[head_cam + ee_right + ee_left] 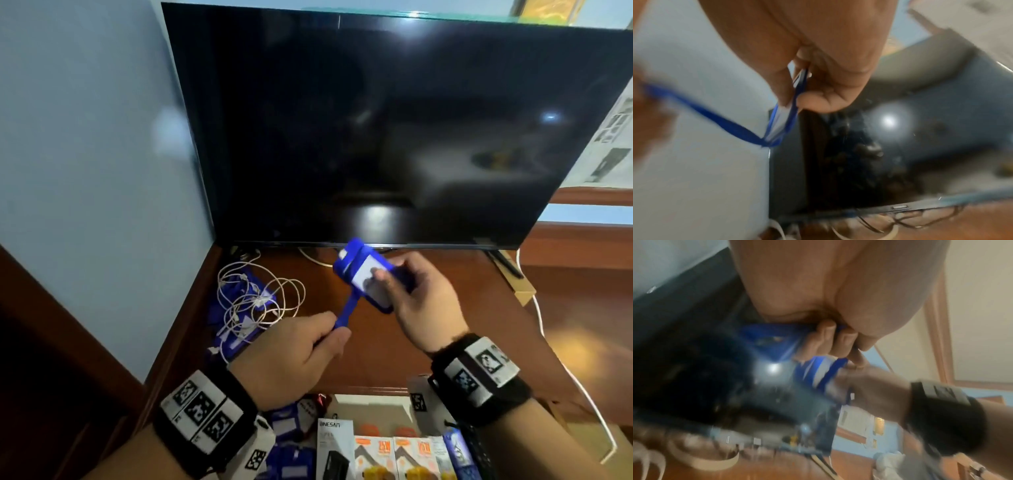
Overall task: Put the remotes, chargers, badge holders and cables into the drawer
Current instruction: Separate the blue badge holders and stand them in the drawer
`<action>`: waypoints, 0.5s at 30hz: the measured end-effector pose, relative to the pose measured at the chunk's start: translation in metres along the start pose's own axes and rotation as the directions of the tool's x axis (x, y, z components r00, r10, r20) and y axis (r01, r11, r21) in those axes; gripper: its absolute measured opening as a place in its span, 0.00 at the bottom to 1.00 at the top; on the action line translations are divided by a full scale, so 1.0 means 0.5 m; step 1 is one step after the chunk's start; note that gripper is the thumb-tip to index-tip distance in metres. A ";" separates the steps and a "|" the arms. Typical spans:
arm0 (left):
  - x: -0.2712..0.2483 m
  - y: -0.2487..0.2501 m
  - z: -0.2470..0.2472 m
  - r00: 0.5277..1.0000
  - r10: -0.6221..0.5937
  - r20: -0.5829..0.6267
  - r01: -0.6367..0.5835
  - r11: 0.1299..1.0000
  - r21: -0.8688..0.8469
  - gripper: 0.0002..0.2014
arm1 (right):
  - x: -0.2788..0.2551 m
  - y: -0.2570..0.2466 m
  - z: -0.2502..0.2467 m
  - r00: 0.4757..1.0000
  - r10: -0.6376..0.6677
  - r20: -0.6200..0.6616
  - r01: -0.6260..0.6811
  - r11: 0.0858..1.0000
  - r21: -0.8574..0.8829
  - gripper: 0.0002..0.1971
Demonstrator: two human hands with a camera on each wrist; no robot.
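Note:
My right hand (407, 287) pinches a blue badge holder (361, 270) with a white card window, held above the wooden cabinet top (359, 356) in front of the TV. Its blue lanyard strap (346, 310) runs down left into my left hand (308, 346), whose fingers curl round the strap end. In the right wrist view the badge holder (784, 116) sits edge-on between thumb and finger, with the strap (715, 116) stretching left. A tangle of white cables (257, 298) lies on more blue badge holders (236, 332) at the cabinet's left. The open drawer (370, 407) below holds boxed chargers (390, 455) and blue badge holders (291, 442).
A large black TV (394, 130) stands at the back of the cabinet. A pale wall (85, 154) closes the left side. A white cord (561, 363) trails off the cabinet's right edge. A small cardboard box (522, 291) sits under the TV's right foot.

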State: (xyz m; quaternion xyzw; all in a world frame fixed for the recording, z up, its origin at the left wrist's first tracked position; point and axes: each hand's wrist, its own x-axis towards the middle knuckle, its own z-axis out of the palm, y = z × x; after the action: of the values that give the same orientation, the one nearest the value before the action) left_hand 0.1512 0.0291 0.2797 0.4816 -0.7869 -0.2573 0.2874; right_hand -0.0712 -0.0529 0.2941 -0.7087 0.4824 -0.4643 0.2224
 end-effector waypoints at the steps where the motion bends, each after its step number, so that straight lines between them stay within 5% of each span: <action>1: 0.004 0.008 -0.013 0.999 0.047 -0.028 -0.044 0.996 0.074 0.19 | -0.009 0.012 0.008 0.995 -0.044 0.092 0.054 0.992 -0.112 0.05; 4: 0.023 0.019 -0.066 0.976 0.178 -0.125 -0.136 0.949 0.284 0.18 | -0.056 0.018 0.025 0.878 -0.063 0.474 0.155 0.975 -0.158 0.04; 7: 0.042 -0.010 -0.105 0.998 -0.016 -0.068 0.031 0.971 0.238 0.15 | -0.093 -0.031 0.015 0.717 -0.022 0.697 -0.033 0.997 0.066 0.04; 9: 0.040 -0.037 -0.105 0.983 -0.176 0.050 0.176 0.984 0.007 0.16 | -0.093 -0.053 0.003 0.768 -0.066 0.637 -0.143 0.952 0.272 0.06; 11: 0.023 -0.057 -0.081 0.970 -0.225 0.089 0.239 0.948 -0.211 0.15 | -0.081 -0.059 0.002 0.878 -0.057 0.475 -0.158 0.902 0.401 0.08; 15: -0.017 -0.052 -0.015 0.959 -0.270 -0.090 0.254 0.954 -0.160 0.18 | -0.072 -0.032 0.037 0.960 0.113 0.256 -0.221 0.869 0.442 0.06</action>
State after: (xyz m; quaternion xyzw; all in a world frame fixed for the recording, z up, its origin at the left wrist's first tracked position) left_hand 0.1754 0.0252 0.2656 0.5729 -0.6777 -0.3232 0.3286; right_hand -0.0509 -0.0165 0.2817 -0.6371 0.3885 -0.4632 0.4781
